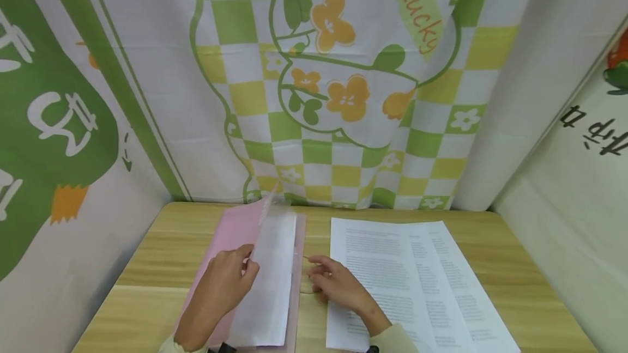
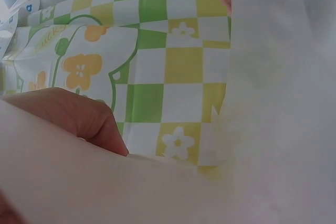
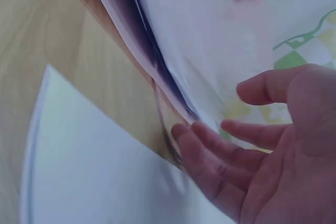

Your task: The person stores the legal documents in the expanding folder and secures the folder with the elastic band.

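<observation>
A pink folder lies open at the left of the table, its cover raised at a slant, with white sheets inside. My left hand pinches the edge of the raised cover; in the left wrist view a pale sheet hides part of the hand. Just right of the folder, my right hand has its fingers loosely bent, the thumb apart from them. A thin brown cord runs from the folder's edge down behind the fingertips; whether they touch it I cannot tell.
Several printed pages lie overlapping on the right of the wooden table, partly beneath my right hand. A checked curtain hangs behind the table's back edge, and printed cloth flanks its right side.
</observation>
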